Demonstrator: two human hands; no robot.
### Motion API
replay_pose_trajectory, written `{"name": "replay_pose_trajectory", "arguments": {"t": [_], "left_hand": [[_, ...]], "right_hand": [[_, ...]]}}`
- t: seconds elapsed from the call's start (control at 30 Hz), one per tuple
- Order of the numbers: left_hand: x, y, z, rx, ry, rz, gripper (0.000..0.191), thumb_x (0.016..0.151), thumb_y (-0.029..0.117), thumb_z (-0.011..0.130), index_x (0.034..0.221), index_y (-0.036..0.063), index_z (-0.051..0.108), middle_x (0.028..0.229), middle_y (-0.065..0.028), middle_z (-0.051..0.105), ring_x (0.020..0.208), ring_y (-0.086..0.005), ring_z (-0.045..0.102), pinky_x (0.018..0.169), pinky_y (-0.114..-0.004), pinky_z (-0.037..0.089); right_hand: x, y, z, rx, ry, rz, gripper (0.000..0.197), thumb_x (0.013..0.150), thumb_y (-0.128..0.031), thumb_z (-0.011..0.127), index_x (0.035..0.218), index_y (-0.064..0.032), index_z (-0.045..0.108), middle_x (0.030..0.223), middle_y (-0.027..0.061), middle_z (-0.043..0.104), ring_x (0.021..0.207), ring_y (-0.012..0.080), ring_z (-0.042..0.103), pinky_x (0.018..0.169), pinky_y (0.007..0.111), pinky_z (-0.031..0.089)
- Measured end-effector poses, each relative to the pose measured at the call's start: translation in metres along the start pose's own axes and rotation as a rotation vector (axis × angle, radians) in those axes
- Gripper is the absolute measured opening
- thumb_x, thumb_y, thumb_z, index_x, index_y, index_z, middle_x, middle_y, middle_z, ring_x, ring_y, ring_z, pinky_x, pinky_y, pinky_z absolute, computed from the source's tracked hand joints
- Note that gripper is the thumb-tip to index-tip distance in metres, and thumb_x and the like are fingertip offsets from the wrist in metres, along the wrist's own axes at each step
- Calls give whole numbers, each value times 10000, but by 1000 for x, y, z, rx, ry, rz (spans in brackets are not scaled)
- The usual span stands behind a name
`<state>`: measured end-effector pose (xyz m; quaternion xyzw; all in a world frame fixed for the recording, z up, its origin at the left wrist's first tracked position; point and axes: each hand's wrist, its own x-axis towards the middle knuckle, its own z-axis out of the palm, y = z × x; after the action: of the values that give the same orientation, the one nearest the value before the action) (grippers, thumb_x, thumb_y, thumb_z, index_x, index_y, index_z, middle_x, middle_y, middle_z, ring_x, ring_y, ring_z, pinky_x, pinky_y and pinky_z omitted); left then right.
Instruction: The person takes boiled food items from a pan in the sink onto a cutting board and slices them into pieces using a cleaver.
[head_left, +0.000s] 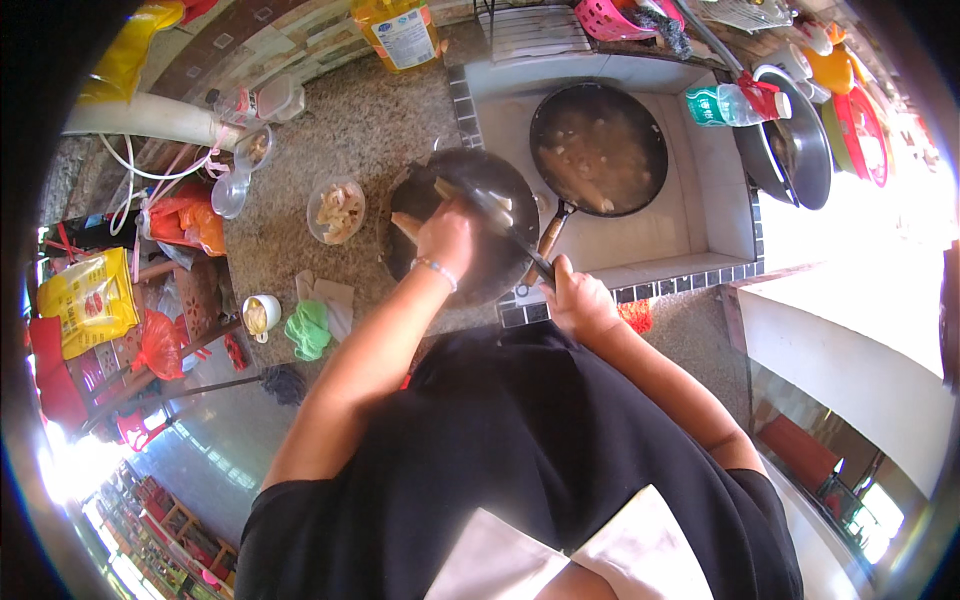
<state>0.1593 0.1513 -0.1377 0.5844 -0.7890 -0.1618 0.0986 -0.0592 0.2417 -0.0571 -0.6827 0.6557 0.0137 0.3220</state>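
Note:
My right hand (581, 300) is closed around the dark handle of a spatula (529, 255), whose blurred metal blade reaches over a black wok (480, 281). Inside the wok's rim is my left hand (448, 238), back upward, with a beaded bracelet at the wrist. Tan pieces (406, 225) show beside its fingers, and another tan piece (446, 189) lies just past the fingertips. Whether the fingers grip anything is hidden. White bits lie near the spatula blade. To the right, a black frying pan (600, 150) with a wooden handle holds brownish liquid and food pieces in a tiled sink basin.
On the stone counter stand a clear bowl (339, 211) of pale food pieces, a white cup (261, 315) and a green cloth (307, 330). A large yellow-orange bottle (397, 37) is by the wall. A plastic bottle (739, 105) and metal basins (806, 150) sit beyond the sink's right rim.

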Motion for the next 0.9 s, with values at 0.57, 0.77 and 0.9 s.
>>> {"name": "replay_pose_trajectory", "arguments": {"t": [0.57,0.77,0.9], "left_hand": [[-8,12,-18,-118,229,116,122,789,89,645,866,137,726,1011,-74,643,963,-273,616,801,-376,519],[-6,15,-26,-105,93,-14,96,769,116,667,842,126,728,952,-107,640,963,-291,608,815,-385,510],[-6,19,-31,74,216,122,104,745,124,668,828,116,729,947,-124,638,989,-314,592,812,-402,507]], "right_hand": [[-12,1,-19,83,-26,-26,347,890,-307,570,980,-13,408,727,261,614,717,465,596,634,539,460],[-16,9,-14,2,-32,-61,351,896,-317,550,1008,-27,389,687,240,613,681,454,601,614,545,462],[-21,10,-5,-3,-25,-44,354,894,-315,549,1028,-30,389,665,238,613,645,444,610,581,538,477]]}}
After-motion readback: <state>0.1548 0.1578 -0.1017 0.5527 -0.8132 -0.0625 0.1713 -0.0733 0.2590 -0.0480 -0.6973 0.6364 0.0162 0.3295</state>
